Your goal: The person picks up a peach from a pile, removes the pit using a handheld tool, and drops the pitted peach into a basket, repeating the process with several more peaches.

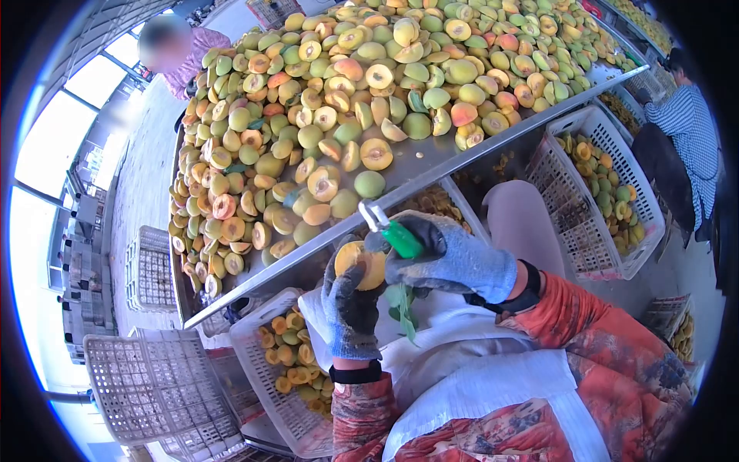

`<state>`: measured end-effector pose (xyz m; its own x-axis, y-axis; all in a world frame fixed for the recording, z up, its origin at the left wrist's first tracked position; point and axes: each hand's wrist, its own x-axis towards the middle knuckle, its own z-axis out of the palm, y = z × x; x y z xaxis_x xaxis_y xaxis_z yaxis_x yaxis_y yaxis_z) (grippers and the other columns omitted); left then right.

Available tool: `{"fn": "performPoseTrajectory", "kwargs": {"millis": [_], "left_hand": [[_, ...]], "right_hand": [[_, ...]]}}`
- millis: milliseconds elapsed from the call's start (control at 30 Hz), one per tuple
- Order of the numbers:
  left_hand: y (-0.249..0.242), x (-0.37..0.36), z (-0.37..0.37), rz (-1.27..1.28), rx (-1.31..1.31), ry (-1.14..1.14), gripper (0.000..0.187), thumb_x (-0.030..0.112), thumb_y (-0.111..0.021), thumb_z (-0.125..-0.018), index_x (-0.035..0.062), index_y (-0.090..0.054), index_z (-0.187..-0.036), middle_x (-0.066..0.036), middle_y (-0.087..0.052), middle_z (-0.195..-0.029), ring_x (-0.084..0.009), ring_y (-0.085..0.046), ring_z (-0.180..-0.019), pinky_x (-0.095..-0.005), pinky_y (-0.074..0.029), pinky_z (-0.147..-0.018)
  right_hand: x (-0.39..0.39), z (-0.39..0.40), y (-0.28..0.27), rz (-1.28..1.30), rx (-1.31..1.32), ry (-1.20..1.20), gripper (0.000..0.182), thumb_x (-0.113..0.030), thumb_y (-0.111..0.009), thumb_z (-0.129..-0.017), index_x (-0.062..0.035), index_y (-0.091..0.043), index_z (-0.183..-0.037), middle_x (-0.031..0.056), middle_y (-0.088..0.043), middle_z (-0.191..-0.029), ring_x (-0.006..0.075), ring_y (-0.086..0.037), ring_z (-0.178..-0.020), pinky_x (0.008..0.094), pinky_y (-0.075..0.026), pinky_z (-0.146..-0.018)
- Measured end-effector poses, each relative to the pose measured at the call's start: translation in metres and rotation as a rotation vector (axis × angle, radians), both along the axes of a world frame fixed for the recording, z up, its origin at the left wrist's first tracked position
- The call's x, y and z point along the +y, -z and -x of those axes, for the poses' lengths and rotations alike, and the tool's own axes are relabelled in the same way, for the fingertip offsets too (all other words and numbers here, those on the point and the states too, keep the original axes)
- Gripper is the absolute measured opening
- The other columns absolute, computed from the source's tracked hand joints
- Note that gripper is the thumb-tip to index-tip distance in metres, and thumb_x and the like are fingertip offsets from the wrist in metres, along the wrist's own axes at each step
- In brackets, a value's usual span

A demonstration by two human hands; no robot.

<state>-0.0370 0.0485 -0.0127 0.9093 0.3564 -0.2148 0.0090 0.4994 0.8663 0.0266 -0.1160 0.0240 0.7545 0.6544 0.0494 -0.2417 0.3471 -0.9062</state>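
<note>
My left hand (352,319), in a grey-blue glove with dark fingers, is closed around a yellow peach half (362,263) with its cut face showing. Just to the right, my right hand (454,254), gloved alike, grips a green-handled pitting tool (402,239). The tool's metal end points up and left, above the fruit. Some of my right fingertips reach the edge of the peach half. A sprig of green leaves (402,309) shows below the hands, against my white apron (477,393). Many whole and halved peaches (323,183) are heaped on the metal table (431,158) ahead.
The table's raised metal edge (493,140) runs diagonally before me. A white crate (258,369) with peach pieces stands below my left hand, another (650,223) at right. Crates (158,385) are stacked at lower left. One person (204,50) is at far left, another (693,131) at right.
</note>
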Motion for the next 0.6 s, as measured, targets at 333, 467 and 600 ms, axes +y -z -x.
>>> {"fn": "performPoseTrajectory", "kwargs": {"millis": [333, 467, 600], "left_hand": [[0.002, 0.013, 0.007, 0.281, 0.025, 0.015, 0.047, 0.033, -0.053, -0.084, 0.0002, -0.049, -0.118, -0.014, -0.056, -0.108, -0.0268, -0.056, -0.100, -0.0402, -0.050, -0.081], [0.005, 0.007, 0.010, -0.260, -0.062, 0.037, 0.042, 0.027, -0.049, -0.087, -0.0009, -0.048, -0.119, -0.013, -0.056, -0.109, -0.0221, -0.056, -0.099, -0.0327, -0.047, -0.083], [0.001, -0.015, 0.010, -0.513, -0.151, -0.051, 0.032, 0.019, -0.045, -0.090, -0.0024, -0.052, -0.113, -0.010, -0.055, -0.110, -0.0183, -0.053, -0.102, -0.0299, -0.042, -0.088]], "right_hand": [[-0.002, 0.020, 0.023, 0.918, -1.004, 0.071, 0.051, -0.034, -0.064, -0.076, -0.0059, -0.049, -0.116, 0.0162, -0.062, -0.091, 0.0331, -0.061, -0.072, 0.0387, -0.048, -0.061], [0.014, 0.015, 0.030, 0.763, -0.965, 0.211, 0.047, -0.031, -0.065, -0.075, -0.0036, -0.051, -0.111, 0.0157, -0.062, -0.090, 0.0336, -0.061, -0.072, 0.0382, -0.049, -0.059], [0.032, 0.020, 0.026, 0.696, -0.890, 0.346, 0.038, -0.023, -0.066, -0.072, -0.0047, -0.054, -0.103, 0.0140, -0.061, -0.086, 0.0327, -0.060, -0.069, 0.0378, -0.049, -0.058]]}}
